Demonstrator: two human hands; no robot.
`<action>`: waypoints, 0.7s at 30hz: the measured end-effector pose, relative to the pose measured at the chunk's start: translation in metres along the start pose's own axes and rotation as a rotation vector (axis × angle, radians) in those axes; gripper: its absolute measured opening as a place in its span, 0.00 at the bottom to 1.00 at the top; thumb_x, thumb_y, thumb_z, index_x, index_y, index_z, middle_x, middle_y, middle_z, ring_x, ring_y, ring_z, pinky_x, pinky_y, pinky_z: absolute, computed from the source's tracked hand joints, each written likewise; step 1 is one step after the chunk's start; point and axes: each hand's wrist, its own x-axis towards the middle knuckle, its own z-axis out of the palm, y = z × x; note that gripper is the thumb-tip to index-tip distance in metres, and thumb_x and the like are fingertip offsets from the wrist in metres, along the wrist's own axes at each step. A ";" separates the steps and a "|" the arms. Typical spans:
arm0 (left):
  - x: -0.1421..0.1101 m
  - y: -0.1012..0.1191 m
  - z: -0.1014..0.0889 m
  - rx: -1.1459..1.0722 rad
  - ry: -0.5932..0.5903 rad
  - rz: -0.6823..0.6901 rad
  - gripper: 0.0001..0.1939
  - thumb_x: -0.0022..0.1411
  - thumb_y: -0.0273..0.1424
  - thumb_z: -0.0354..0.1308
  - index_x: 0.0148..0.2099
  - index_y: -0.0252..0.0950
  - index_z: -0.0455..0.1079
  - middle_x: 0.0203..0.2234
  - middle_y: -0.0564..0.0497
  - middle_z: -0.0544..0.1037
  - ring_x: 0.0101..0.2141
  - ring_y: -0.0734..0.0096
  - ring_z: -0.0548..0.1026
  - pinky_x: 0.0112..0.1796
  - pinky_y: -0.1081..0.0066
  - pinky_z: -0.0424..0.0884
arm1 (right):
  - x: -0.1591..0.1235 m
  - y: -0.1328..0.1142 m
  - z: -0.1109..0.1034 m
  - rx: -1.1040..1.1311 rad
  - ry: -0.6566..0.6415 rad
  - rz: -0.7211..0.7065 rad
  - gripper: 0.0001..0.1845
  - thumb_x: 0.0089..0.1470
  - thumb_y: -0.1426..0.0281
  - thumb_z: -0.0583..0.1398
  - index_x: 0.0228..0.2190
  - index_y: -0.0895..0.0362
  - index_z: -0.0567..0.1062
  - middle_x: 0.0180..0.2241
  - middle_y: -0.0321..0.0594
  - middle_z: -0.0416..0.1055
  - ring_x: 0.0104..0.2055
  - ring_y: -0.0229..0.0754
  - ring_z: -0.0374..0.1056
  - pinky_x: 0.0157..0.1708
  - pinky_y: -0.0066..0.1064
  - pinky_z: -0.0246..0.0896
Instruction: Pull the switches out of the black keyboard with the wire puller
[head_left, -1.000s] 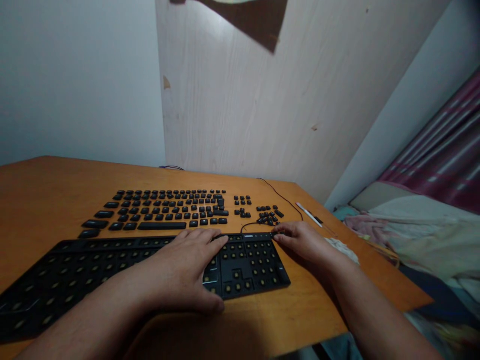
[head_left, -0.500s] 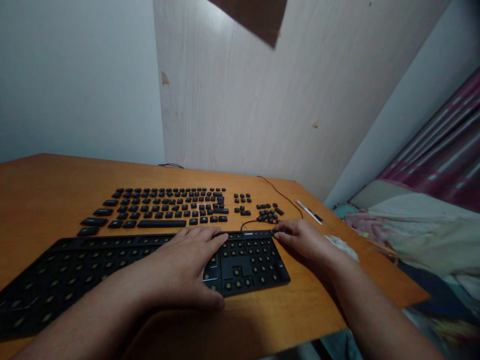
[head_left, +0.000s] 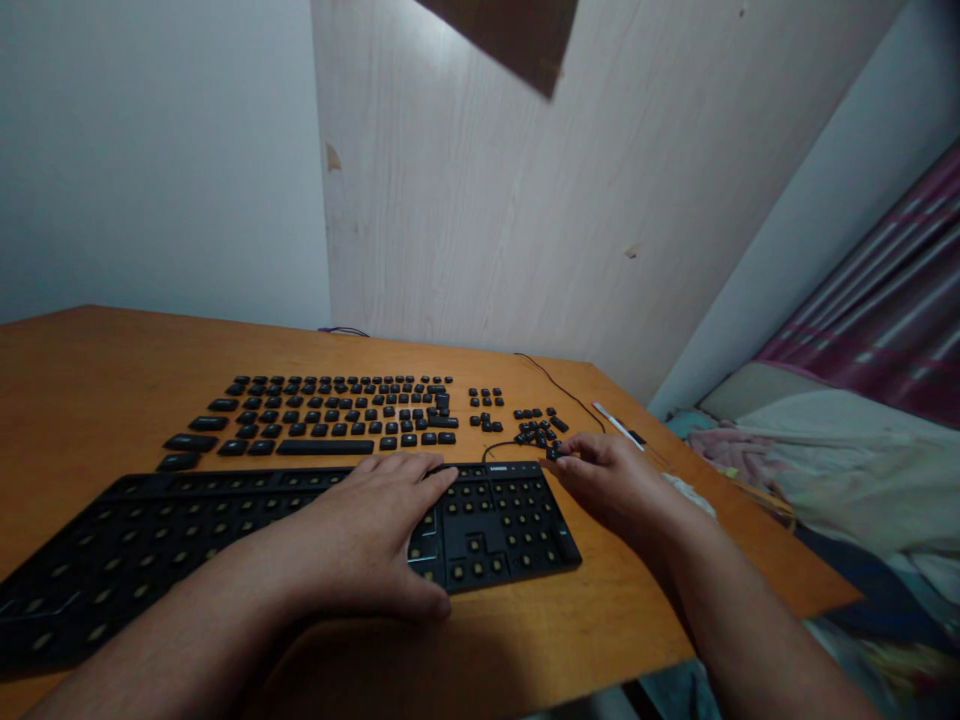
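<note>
A black keyboard frame with its keycaps removed lies along the near edge of an orange wooden desk. My left hand rests flat on its right-middle part, fingers stretched out. My right hand is at the frame's far right corner, fingertips pinched on a small black keycap. Rows of loose black keycaps are laid out on the desk behind the frame in keyboard order. A smaller cluster of keycaps lies just beyond my right fingertips.
A thin black cable runs from the frame toward the back wall. A white pen-like stick lies near the desk's right edge, beside a pale cloth. A bed with crumpled bedding stands to the right.
My right hand has slid a little to the right off the frame's corner, to the keycaps beside it. The left hand has stayed where it was.
</note>
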 end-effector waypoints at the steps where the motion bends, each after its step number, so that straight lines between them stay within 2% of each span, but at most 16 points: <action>1: 0.000 0.000 0.000 0.000 -0.001 0.001 0.53 0.42 0.55 0.62 0.67 0.42 0.54 0.65 0.43 0.57 0.63 0.45 0.55 0.60 0.52 0.53 | -0.001 -0.002 0.000 0.043 0.029 0.016 0.18 0.56 0.56 0.56 0.34 0.58 0.76 0.27 0.38 0.71 0.28 0.39 0.65 0.24 0.27 0.56; 4: 0.001 -0.002 0.002 -0.001 -0.003 0.005 0.53 0.42 0.56 0.62 0.68 0.42 0.54 0.65 0.43 0.56 0.63 0.44 0.55 0.60 0.51 0.53 | -0.005 -0.012 -0.002 0.168 0.027 0.018 0.15 0.55 0.59 0.58 0.34 0.59 0.76 0.28 0.39 0.72 0.28 0.38 0.65 0.25 0.27 0.58; 10: -0.001 -0.002 0.003 -0.006 0.018 0.029 0.52 0.42 0.55 0.62 0.67 0.42 0.55 0.64 0.43 0.58 0.62 0.45 0.56 0.60 0.53 0.54 | -0.021 -0.041 -0.010 0.273 -0.153 -0.078 0.10 0.54 0.63 0.60 0.34 0.57 0.76 0.30 0.38 0.74 0.32 0.40 0.68 0.31 0.29 0.63; 14: -0.001 -0.002 0.003 -0.006 0.023 0.041 0.52 0.42 0.55 0.61 0.67 0.41 0.55 0.64 0.43 0.58 0.62 0.44 0.56 0.60 0.53 0.53 | -0.042 -0.058 -0.010 0.118 -0.256 -0.168 0.08 0.56 0.65 0.59 0.34 0.55 0.77 0.30 0.37 0.74 0.32 0.39 0.69 0.32 0.28 0.62; 17: 0.000 -0.003 0.004 -0.002 0.031 0.049 0.52 0.42 0.56 0.61 0.67 0.41 0.56 0.64 0.43 0.58 0.62 0.43 0.56 0.60 0.52 0.53 | -0.058 -0.067 -0.009 -0.016 -0.231 -0.234 0.08 0.58 0.65 0.59 0.38 0.53 0.77 0.33 0.37 0.75 0.35 0.39 0.69 0.34 0.28 0.62; 21: 0.000 -0.004 0.006 -0.005 0.047 0.051 0.52 0.41 0.56 0.61 0.67 0.41 0.56 0.64 0.43 0.58 0.62 0.43 0.55 0.60 0.52 0.53 | -0.073 -0.071 -0.003 -0.059 -0.205 -0.265 0.10 0.59 0.65 0.58 0.41 0.52 0.76 0.35 0.38 0.74 0.35 0.38 0.69 0.35 0.27 0.62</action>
